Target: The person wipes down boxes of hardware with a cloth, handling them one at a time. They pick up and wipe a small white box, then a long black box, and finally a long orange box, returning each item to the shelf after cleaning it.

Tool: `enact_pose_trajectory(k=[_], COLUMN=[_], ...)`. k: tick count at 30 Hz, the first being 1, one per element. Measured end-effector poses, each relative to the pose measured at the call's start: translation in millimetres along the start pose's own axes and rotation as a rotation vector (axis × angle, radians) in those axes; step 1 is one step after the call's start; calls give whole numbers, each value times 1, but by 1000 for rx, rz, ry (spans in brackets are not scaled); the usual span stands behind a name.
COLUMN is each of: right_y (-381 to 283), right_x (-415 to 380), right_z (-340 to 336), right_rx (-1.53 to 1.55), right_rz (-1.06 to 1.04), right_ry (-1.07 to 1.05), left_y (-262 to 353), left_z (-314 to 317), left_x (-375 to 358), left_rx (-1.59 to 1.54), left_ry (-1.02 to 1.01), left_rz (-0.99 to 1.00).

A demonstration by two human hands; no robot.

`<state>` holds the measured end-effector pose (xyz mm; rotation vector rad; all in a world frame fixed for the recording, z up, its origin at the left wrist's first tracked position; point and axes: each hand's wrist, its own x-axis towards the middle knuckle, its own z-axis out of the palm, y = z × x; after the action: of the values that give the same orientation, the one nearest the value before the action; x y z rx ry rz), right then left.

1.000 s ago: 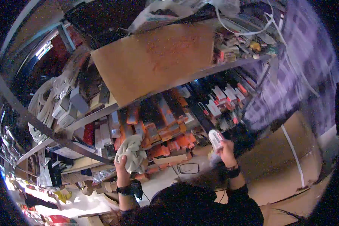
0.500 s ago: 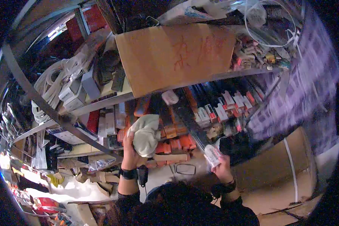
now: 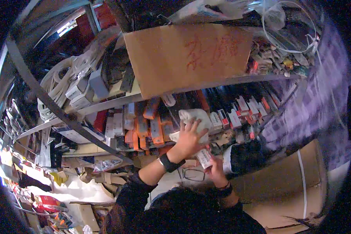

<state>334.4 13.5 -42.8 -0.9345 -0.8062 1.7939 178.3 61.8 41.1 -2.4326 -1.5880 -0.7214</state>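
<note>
Since half a second ago the pale cloth (image 3: 196,118) has swung right, the left hand (image 3: 189,138) now pressing it over the small white pack (image 3: 204,157) that the right hand (image 3: 215,168) pinches from below. Both grips are clenched, left on cloth, right on pack. Most of the pack is covered; its print is unreadable. Behind, shelf (image 3: 117,102) boxes blur, under a cardboard sheet (image 3: 183,54) with red scrawl.
</note>
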Motion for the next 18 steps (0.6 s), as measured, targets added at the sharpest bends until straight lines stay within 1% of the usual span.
enact_pose_trajectory(k=[1,2,3,5,7,8,9,10,11,12,13,14,15,16,17,18], right_y=[0,1,4,1,8,27,41,49,55,56,46,27,12,5,-1,-4], right_x=[2,1,-1,-3,1,11,18,21,24,26,23,14,8,5,2,-1], right_z=[-1,-2,-4,-3,-11,-24,-36,-44,-53,-58,-52,-37,-27,-23,-20,-16], right_rx=[6,-95,-192,-228,-267,-351,-435,-431,-539,-647,-645,-409,-174,-175,-101,-24], right_rz=[-3,-30,-51,-60,-74,-131,-191,-190,-297,-405,-405,-233,-59,-51,-36,-19], right_ry=[-2,-7,-9,-32,-56,-60,-65,-65,-161,-258,-262,-278,-290,-298,-339,-379], left_y=[1,-3,-10,-28,-49,-54,-86,-76,-109,-144,-177,-194,-198,-199,-195,-181], left_z=[-6,-4,3,20,31,19,42,2,30,61,91,102,98,89,81,69], left_x=[3,4,2,0,9,20,24,37,39,47,55,60,63,64,61,57], left_rx=[-22,-17,-27,-32,156,-63,56,202,112,115,74,33,37,200,361,367], left_ry=[-12,-17,-29,-51,6,-48,-9,-89,111,112,192,271,271,175,73,65], left_rz=[16,20,52,89,6,-153,-210,-128,-123,-124,-178,-235,-243,-119,3,-11])
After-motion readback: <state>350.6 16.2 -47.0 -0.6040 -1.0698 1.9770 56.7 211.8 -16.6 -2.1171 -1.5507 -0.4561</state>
